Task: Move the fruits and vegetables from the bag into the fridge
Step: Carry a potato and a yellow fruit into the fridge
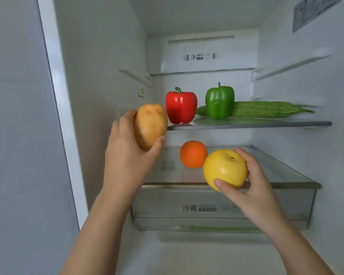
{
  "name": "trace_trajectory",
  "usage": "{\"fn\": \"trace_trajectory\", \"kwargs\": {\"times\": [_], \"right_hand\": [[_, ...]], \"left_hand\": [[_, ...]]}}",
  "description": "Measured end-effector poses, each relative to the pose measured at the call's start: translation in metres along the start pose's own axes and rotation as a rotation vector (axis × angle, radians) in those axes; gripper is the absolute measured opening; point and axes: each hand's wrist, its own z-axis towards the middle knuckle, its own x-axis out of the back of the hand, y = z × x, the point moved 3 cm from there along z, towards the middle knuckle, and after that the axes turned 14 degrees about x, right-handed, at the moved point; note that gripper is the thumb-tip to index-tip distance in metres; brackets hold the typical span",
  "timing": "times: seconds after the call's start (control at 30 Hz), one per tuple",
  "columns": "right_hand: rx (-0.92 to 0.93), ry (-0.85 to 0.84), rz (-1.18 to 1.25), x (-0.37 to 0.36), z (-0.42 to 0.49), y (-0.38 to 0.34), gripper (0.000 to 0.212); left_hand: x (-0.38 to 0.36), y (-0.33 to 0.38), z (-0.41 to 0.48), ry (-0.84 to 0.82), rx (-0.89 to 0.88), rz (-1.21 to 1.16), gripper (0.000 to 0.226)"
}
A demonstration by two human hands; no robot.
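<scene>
You are gripping the potato [150, 126] in your left hand [125, 153], fingers curled behind it and thumb under its low end. It is likely handling firm, weighty and matte. Its long axis is running roughly 12 to 6 o'clock, and it is sitting at 9 o'clock of the red pepper [181, 108]. Your right hand [254, 185] is cupping the glossy, likely slippery yellow fruit [224, 168], which is pointing its stem dimple toward 12, at 4 o'clock of the orange [193, 154].

Inside a white fridge [99, 56]
Glass shelf [266, 124] above a clear drawer [167, 204]; grey panel [18, 135] at left.
</scene>
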Motion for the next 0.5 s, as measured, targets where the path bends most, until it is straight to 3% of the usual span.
{"fn": "trace_trajectory", "kwargs": {"times": [0.2,0.5], "right_hand": [[0.027,-0.046,0.072,-0.006,0.027,0.02,0.072],[0.045,-0.059,0.132,-0.006,0.046,0.046,0.073]], "left_hand": [[-0.014,0.009,0.042,0.028,0.008,0.093,0.068],[-0.034,-0.001,0.089,-0.129,0.142,0.094,0.07]]}}
